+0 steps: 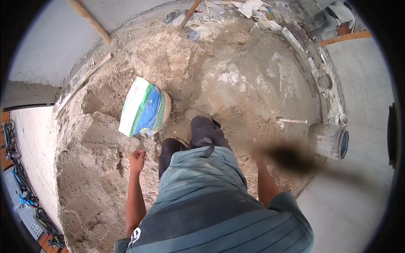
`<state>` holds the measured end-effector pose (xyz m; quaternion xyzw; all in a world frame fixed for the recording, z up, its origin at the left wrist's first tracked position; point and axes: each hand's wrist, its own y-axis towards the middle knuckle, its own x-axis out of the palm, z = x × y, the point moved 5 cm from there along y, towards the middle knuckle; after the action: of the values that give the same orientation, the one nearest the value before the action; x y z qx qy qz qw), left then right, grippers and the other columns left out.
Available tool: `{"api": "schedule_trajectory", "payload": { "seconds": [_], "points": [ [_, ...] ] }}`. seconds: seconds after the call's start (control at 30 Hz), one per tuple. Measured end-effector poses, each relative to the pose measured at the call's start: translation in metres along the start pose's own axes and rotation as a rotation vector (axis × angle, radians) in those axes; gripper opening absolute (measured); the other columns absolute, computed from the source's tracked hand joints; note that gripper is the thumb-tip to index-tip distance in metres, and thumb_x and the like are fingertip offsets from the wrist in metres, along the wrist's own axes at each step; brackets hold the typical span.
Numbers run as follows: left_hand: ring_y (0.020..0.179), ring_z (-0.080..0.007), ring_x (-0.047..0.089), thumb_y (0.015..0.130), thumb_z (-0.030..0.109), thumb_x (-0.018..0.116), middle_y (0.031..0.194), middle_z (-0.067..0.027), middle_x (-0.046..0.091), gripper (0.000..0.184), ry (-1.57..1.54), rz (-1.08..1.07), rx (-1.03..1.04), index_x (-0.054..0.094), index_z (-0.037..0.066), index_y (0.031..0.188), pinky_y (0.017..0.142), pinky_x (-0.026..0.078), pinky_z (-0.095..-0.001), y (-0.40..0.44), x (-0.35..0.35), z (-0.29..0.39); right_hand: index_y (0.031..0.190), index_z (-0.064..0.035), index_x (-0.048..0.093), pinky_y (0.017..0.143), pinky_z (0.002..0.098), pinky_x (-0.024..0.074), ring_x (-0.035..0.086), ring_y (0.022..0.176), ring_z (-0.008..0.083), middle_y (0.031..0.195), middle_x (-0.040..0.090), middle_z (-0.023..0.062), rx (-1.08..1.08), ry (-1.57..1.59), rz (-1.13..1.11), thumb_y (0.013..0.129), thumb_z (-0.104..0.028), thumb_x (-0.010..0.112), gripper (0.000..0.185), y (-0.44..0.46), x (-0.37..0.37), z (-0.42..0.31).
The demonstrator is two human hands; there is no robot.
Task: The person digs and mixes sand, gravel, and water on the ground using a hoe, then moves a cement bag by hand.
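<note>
My left hand (137, 160) hangs over the sandy heap with its fingers curled together, and nothing shows in them. Ahead of it, a white, green and blue printed sack (145, 107) stands on the heap, apart from the hand. On the other side, my right hand (258, 157) is smeared by motion. Right beside it is a dark blurred shape (291, 159) with a long pale blurred streak running off to the right. I cannot make out what this thing is, or whether my right hand grips it.
A grey wet patch of mortar (270, 80) spreads ahead. To the right lie a short stick (291, 121), a dirty bucket on its side (329, 141) and a small cup (344, 119). Wooden poles (90, 21) lean at the back. Another person (333, 19) bends at the far right.
</note>
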<state>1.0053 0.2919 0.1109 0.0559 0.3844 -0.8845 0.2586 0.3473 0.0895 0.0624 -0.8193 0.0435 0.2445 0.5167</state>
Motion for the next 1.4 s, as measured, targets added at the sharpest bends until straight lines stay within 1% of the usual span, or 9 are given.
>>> {"api": "schedule_trajectory", "payload": {
  "seconds": [0.17,0.37,0.5,0.6,0.8,0.9,1.07,1.17,1.4],
  "points": [
    [0.073,-0.0103,0.062,0.095,0.015,0.063,0.084,-0.0045,0.067,0.015,-0.029,-0.168,0.051,0.063,0.000,0.097,0.062,0.050,-0.0250,0.007,0.051,0.022,0.118,-0.0135,0.064,0.065,0.0448,0.0577,0.068,0.072,0.0259,0.096,0.068,0.0076,0.645,-0.067,-0.175,0.093,-0.030,0.064,0.030,-0.042,-0.014,0.285],
    [0.071,-0.0097,0.060,0.095,0.013,0.063,0.082,-0.0028,0.066,0.013,-0.218,-0.259,0.019,0.063,0.000,0.097,0.062,0.049,-0.0238,0.017,0.102,0.044,0.116,-0.0102,0.066,0.063,0.0411,0.0553,0.066,0.069,0.0228,0.091,0.068,0.0070,0.447,-0.212,-0.176,0.090,-0.031,0.068,0.034,-0.049,-0.002,0.168],
    [0.072,-0.0090,0.059,0.095,0.014,0.063,0.082,-0.0018,0.065,0.012,-0.187,-0.264,0.041,0.064,0.002,0.096,0.065,0.048,-0.0243,0.029,0.123,0.103,0.111,-0.0077,0.070,0.062,0.0391,0.0548,0.068,0.069,0.0229,0.085,0.070,0.0083,0.088,-0.291,0.011,0.087,-0.029,0.071,0.032,0.011,-0.010,-0.084],
    [0.071,-0.0089,0.058,0.095,0.013,0.063,0.082,-0.0013,0.065,0.012,-0.219,-0.165,0.038,0.065,0.002,0.096,0.067,0.047,-0.0246,0.055,0.143,0.143,0.114,-0.0053,0.067,0.081,0.0388,0.0541,0.070,0.091,0.0319,0.096,0.072,0.0176,-0.878,-0.569,0.112,0.082,-0.030,0.072,0.041,0.094,-0.005,-0.322],
    [0.073,-0.0095,0.061,0.093,0.014,0.064,0.083,-0.0036,0.068,0.014,-0.246,0.133,-0.091,0.066,0.000,0.097,0.068,0.050,-0.0265,0.146,0.253,0.206,0.128,-0.0101,0.060,0.108,0.0440,0.0370,0.052,0.124,0.0329,0.129,0.060,0.0146,-1.790,-0.961,-0.047,0.087,-0.031,0.066,0.046,-0.026,0.211,-0.817],
    [0.074,-0.0095,0.063,0.093,0.015,0.065,0.081,-0.0052,0.069,0.016,-0.137,0.235,-0.329,0.067,0.000,0.098,0.069,0.052,-0.0274,0.179,0.349,0.262,0.132,-0.0114,0.059,0.114,0.0490,0.0269,0.050,0.129,0.0284,0.135,0.058,0.0108,-2.136,-1.447,0.414,0.084,-0.025,0.067,0.051,0.012,0.342,-0.958],
    [0.081,-0.0082,0.062,0.094,0.010,0.063,0.089,-0.0029,0.067,0.012,-0.509,0.059,-0.272,0.065,0.001,0.102,0.077,0.050,-0.0258,0.196,0.522,0.365,0.129,-0.0033,0.058,0.090,0.0575,0.0514,0.067,0.102,0.0378,0.116,0.067,0.0178,-1.011,-2.555,-0.103,0.077,-0.035,0.077,0.064,0.230,0.427,-1.047],
    [0.085,-0.0068,0.057,0.098,0.012,0.061,0.094,0.0018,0.063,0.012,-0.699,0.021,-0.265,0.062,0.003,0.105,0.080,0.047,-0.0235,0.216,0.589,0.395,0.121,0.0032,0.055,0.061,0.0434,0.0599,0.071,0.077,0.0283,0.103,0.066,0.0204,-0.417,-1.808,-0.649,0.084,-0.028,0.074,0.052,0.266,0.376,-0.968],
    [0.104,-0.0214,0.062,0.098,0.038,0.060,0.123,-0.0118,0.061,0.052,-0.894,0.190,-0.213,0.051,0.002,0.134,0.090,0.049,-0.0337,0.334,0.605,0.460,0.102,-0.0004,0.057,0.051,0.0329,0.0532,0.060,0.059,0.0173,0.077,0.059,0.0071,-0.314,-0.718,-0.732,0.089,-0.012,0.067,0.021,0.414,0.390,-0.806]
  ]
}}
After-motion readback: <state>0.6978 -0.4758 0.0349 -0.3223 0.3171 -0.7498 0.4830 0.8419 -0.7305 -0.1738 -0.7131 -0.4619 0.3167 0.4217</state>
